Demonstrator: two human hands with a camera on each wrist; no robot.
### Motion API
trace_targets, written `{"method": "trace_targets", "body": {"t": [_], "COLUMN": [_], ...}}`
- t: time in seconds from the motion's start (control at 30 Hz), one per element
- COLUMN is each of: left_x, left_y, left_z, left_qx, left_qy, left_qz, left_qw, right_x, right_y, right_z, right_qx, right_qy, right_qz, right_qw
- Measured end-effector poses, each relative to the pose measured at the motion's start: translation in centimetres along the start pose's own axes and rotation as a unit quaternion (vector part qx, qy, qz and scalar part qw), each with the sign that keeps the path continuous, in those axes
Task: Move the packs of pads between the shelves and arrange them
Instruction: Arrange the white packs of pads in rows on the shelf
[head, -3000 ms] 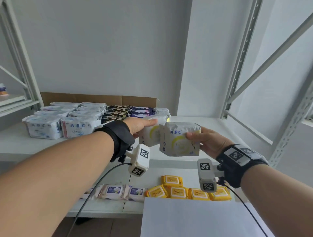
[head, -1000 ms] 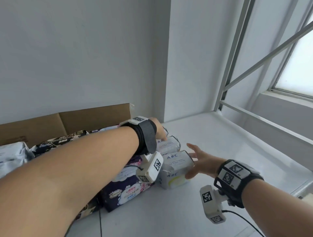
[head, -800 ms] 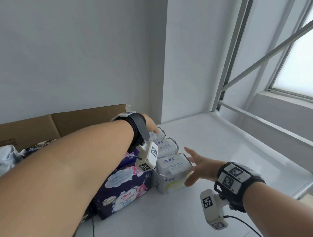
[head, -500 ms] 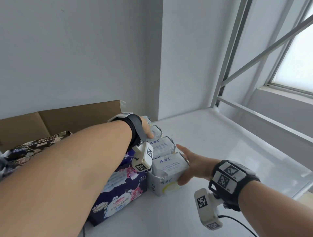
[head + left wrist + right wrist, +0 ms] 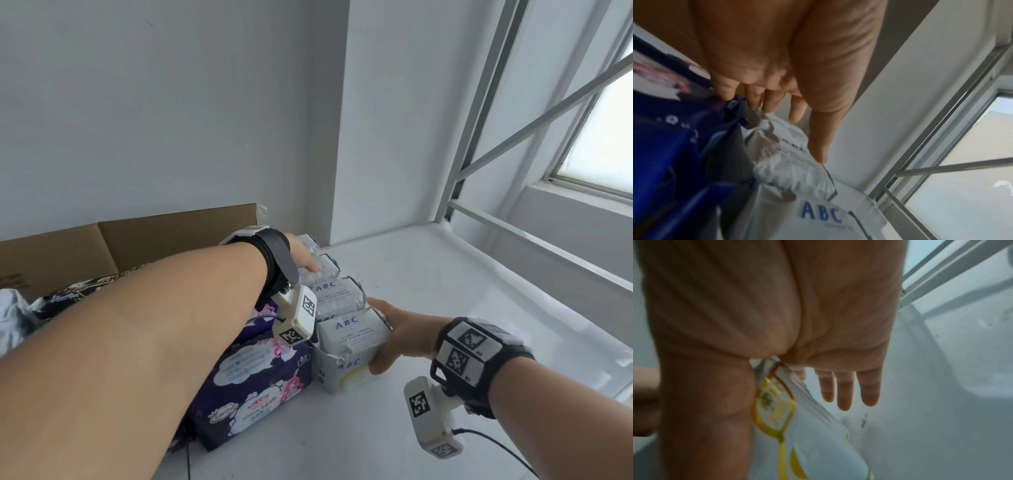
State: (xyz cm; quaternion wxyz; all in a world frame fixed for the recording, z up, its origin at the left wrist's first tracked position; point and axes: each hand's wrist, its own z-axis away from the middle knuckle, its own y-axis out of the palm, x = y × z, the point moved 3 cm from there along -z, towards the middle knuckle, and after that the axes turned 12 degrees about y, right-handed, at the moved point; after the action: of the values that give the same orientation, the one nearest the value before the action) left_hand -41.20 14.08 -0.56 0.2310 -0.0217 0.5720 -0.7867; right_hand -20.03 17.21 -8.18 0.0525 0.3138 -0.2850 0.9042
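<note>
A: Where are the packs of pads?

B: Four white packs stand in a row on the white shelf (image 5: 445,274), touching each other; the front pack (image 5: 352,346) says ABC in blue; its wrap is soft, puffy and crinkly.

A: What is the right hand (image 5: 400,337) doing?

B: It holds the right side of the front pack, thumb on the front face; the right wrist view shows more: three fingers (image 5: 844,392) reach out straight past the pack, and a yellow ring is printed on the wrap.

A: And the left hand (image 5: 303,257)?

B: The head view hides most of it behind the black wrist strap; the left wrist view shows its fingers (image 5: 774,100) loose and a bit spread, thumb tip resting on a back pack (image 5: 789,155); it grips nothing.

A: What is beside the row?

B: A dark blue pack (image 5: 253,387) with cartoon pictures, shiny and smooth, touching the front pack's left side; behind stands brown cardboard (image 5: 154,236), flat and stiff.
</note>
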Motion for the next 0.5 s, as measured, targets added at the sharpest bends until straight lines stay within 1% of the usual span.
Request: {"method": "trace_targets", "body": {"t": [0.07, 0.13, 0.23, 0.3, 0.4, 0.5], "left_x": [0.7, 2.0, 4.3, 5.9, 8.0, 9.5], "left_y": [-0.9, -1.9, -3.5, -4.0, -4.1, -3.4], "left_z": [0.9, 2.2, 4.1, 5.1, 5.9, 6.1], "left_qx": [-0.006, -0.007, -0.011, -0.006, -0.003, 0.003], "left_qy": [0.004, 0.006, -0.005, -0.016, -0.039, -0.053], "left_qz": [0.020, 0.035, 0.042, 0.039, 0.009, -0.002], "left_qw": [1.000, 0.999, 0.999, 0.999, 0.999, 0.999], "right_x": [0.6, 2.0, 5.1, 7.5, 10.6, 12.3], "right_y": [-0.5, -0.9, -0.5, 1.0, 4.6, 8.1], "right_z": [0.6, 1.5, 3.1, 4.0, 4.9, 5.0], "right_qx": [-0.028, -0.060, -0.106, -0.121, -0.114, -0.087], "right_qy": [0.024, 0.026, -0.001, -0.033, -0.070, -0.081], "right_qz": [0.025, 0.047, 0.099, 0.156, 0.248, 0.306], "right_qw": [0.999, 0.997, 0.989, 0.980, 0.959, 0.945]}}
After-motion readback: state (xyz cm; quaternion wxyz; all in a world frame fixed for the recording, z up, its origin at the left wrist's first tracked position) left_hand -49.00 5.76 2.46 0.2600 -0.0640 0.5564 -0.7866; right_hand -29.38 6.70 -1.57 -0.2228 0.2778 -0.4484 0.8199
